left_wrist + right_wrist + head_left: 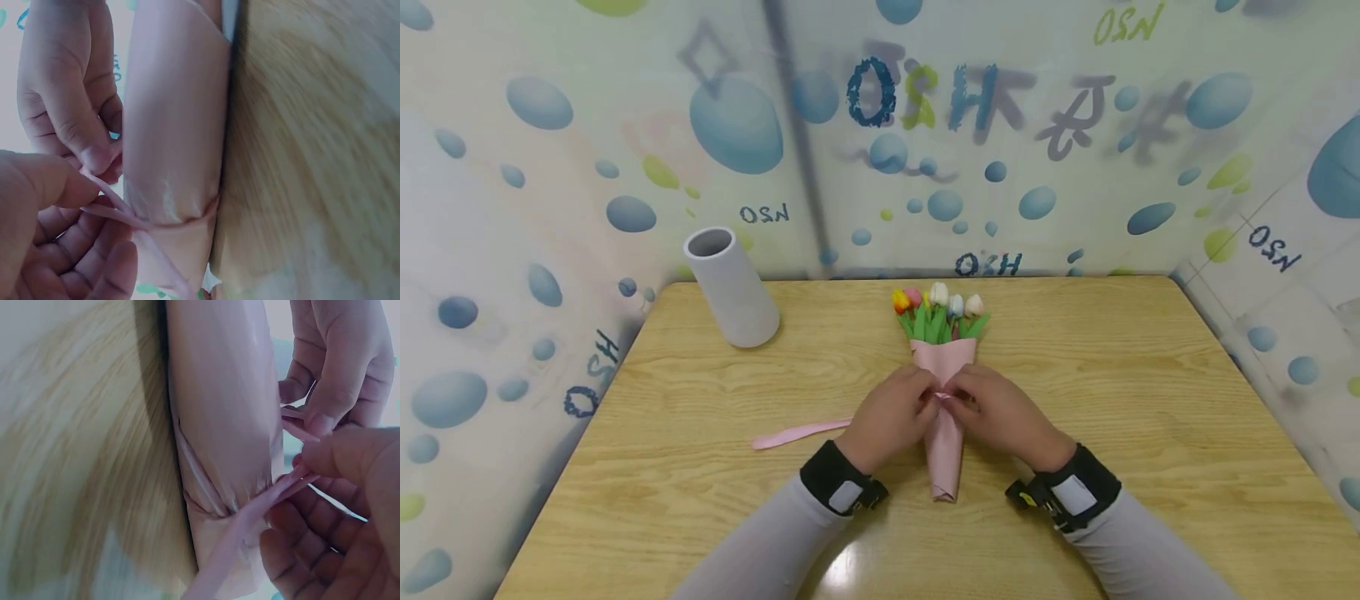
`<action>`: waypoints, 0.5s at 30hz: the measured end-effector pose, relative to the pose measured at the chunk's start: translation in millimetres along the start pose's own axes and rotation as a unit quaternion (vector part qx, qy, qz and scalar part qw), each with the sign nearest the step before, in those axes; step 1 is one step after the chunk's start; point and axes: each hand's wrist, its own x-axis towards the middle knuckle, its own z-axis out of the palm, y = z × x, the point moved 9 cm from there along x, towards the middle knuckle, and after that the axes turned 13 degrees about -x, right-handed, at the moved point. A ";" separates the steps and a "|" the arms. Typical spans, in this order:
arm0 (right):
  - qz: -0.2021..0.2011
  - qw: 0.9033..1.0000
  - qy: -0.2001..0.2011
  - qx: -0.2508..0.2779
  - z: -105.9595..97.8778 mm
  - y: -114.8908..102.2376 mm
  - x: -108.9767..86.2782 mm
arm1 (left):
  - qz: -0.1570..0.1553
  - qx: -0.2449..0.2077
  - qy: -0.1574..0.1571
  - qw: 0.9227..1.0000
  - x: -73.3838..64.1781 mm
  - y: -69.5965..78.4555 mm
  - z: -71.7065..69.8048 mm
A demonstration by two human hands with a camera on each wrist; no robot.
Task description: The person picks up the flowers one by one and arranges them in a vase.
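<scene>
A bunch of tulips [938,323] in yellow-orange, pink, white and pale blue lies on the table, its stems rolled in pink wrapping paper [945,462]. Around the wrap's middle runs a thin pink ribbon [231,540], which gathers the paper into creases. My left hand [887,417] pinches ribbon between thumb and fingers just above the wrap. Close against it, my right hand [1003,417] pinches ribbon too, thumb against fingers. Both wrist views show strands crossing between the fingertips; the exact crossing is partly hidden by fingers. One ribbon tail [801,433] stretches left across the wood.
A tall white vase [733,287] stands at the table's back left, its mouth uncovered. The wooden table [1112,358] meets a wall covering [865,192] printed with blue and green drops at the back. Black straps with small cameras sit on both wrists.
</scene>
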 end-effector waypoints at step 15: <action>0.047 0.996 0.011 0.081 -9.7 4.8 -3.0 | -0.036 -0.107 0.006 0.994 0.5 -11.3 -10.8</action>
